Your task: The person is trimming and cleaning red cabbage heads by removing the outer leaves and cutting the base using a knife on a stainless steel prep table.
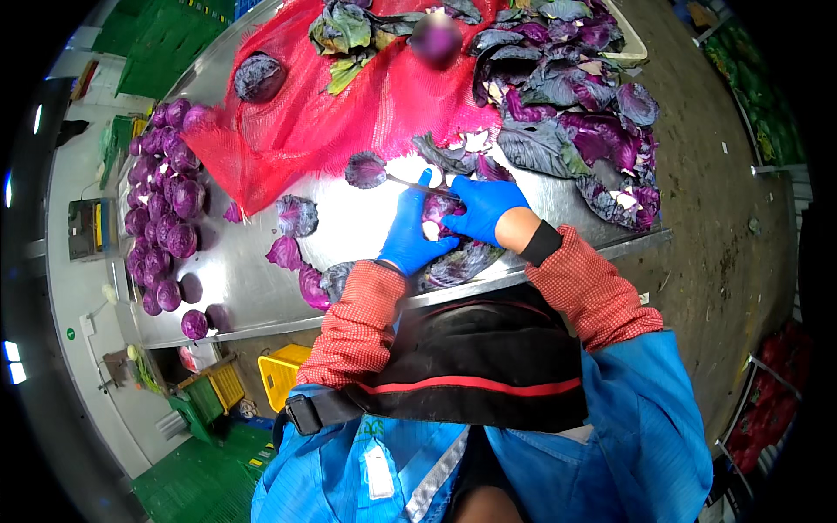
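Note:
Both my hands wear blue gloves and meet over the near edge of a stainless steel table. Between them is a red cabbage head, partly covered by my fingers. My left hand holds it from the left side, with one finger pointing away from me. My right hand lies on its right side with bent fingers, and a thin dark blade or stalk runs from it to the left; which of the two I cannot tell. A loose purple leaf lies just beyond the hands, and dark outer leaves lie beneath them.
Several trimmed red cabbages are heaped at the table's left end. A red mesh sack spreads across the far side with an untrimmed cabbage on it. Discarded leaves pile up at the right. A yellow crate stands below the near edge.

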The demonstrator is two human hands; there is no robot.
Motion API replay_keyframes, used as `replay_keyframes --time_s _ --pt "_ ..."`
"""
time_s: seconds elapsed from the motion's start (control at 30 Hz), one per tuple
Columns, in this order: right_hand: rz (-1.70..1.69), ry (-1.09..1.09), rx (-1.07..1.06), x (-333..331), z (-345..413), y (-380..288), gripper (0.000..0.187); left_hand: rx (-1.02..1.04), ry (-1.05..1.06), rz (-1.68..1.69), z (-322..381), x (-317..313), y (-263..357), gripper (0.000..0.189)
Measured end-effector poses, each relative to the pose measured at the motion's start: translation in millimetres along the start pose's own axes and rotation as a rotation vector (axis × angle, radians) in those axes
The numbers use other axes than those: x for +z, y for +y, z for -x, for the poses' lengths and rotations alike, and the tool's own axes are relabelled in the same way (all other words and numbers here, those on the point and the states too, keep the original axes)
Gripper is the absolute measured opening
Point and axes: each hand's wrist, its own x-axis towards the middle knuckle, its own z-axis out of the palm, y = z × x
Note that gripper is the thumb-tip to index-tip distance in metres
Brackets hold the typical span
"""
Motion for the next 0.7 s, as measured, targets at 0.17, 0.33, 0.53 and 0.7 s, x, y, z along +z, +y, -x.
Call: replay_keyframes --time_s 0.17,0.33,0.53,0.7 --pt "0.137 -0.087 -0.036 -7 -1 -2 0.035 -0.007 -0.051 -0.027 -5 3 1 0.107" --pt "0.026 0.027 -0.033 20 -14 36 0.027 0.041 -0.025 -0.053 -6 3 -1 0.111" --pt "-0.225 0.175 0.383 34 -16 71 0.034 -0.019 0.121 0.097 8 8 -13 0.099" --pt "-0.431 0.139 0.365 33 9 25 0.065 -0.493 0.446 0.835 1 30 -16 0.060"
